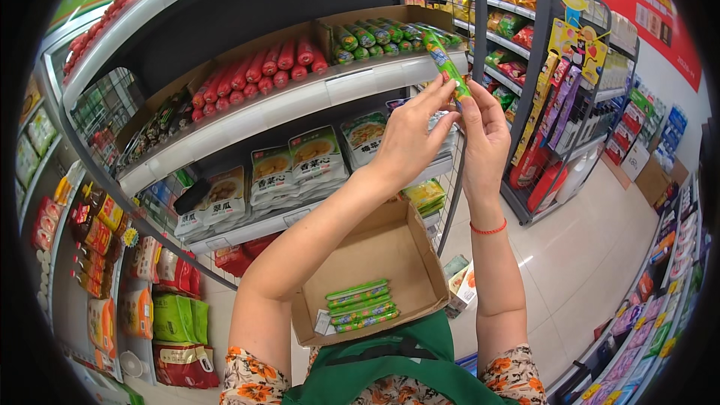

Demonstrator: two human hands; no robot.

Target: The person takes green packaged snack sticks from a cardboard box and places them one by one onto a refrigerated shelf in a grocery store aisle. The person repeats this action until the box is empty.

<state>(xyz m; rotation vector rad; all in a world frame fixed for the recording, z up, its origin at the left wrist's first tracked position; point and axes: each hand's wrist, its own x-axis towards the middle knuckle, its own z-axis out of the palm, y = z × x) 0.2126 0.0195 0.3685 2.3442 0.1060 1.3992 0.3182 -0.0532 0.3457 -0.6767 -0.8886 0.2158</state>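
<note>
Both hands hold one green-wrapped sausage stick (444,62) at its lower end, tilted, in front of the shelf's right end. My left hand (413,129) has its fingertips on the wrapper from the left. My right hand (486,124), with a red cord bracelet at the wrist, pinches it between thumb and fingers. Behind it, green sausages (371,36) lie stacked in a cardboard tray on the upper shelf, beside red-wrapped sausages (270,67). Below my forearms, an open cardboard box (382,247) holds several green sausage sticks (363,306) and a small white paper against my green apron.
Flat food pouches (315,157) fill the lower shelf, with a black object on the left ones. A wire side panel and dark frame edge the rack. A display stand (562,101) stands at right on the tiled floor (540,259). Bottles (95,225) and bags line the left shelves.
</note>
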